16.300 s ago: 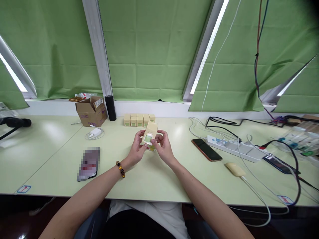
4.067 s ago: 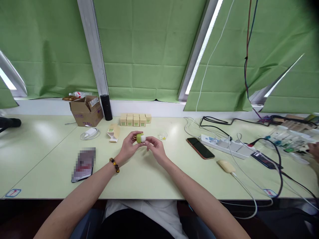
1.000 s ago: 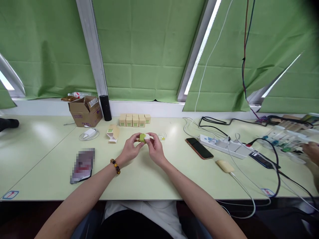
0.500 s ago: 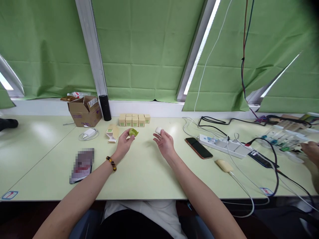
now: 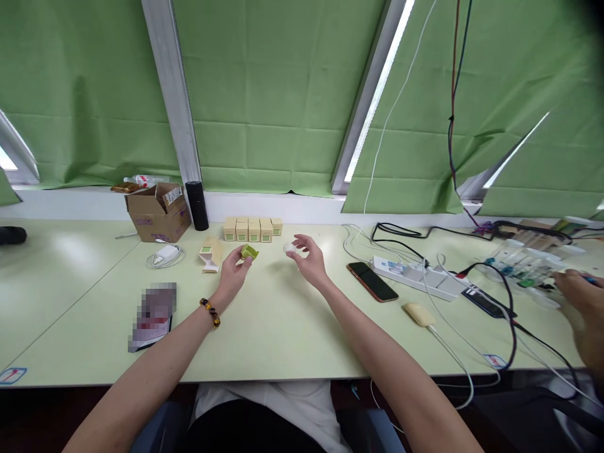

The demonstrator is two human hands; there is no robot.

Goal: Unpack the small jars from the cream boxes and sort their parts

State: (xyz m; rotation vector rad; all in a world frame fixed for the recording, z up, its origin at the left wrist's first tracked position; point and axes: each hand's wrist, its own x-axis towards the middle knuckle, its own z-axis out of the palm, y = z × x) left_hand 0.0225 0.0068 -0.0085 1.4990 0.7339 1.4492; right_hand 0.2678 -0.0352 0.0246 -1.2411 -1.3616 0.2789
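Observation:
My left hand [image 5: 232, 269], with a beaded bracelet at the wrist, is closed on a small green tray-like insert [image 5: 249, 252]. My right hand [image 5: 309, 259] pinches a small white rounded object [image 5: 289, 248] between its fingers; its exact kind is too small to make out. Both hands are above the table, a short gap apart. An opened cream paper box [image 5: 210, 254] lies just left of my left hand. Behind the hands, several small closed cream boxes [image 5: 253, 229] with green labels stand in a row.
On the left are a cardboard carton [image 5: 158, 212], a black cylinder [image 5: 197, 206], a white charger [image 5: 165, 254] and a flat device [image 5: 153, 314]. To the right lie a phone [image 5: 372, 281], a power strip [image 5: 415, 277], a cream mouse-shaped item [image 5: 418, 314] and cables. Another person's hand [image 5: 579, 290] is by clear containers [image 5: 531, 263].
My right hand has turned, its fingers now curling around the white object, which has moved slightly left. My left hand still holds the green insert. The other person's hand reaches further in.

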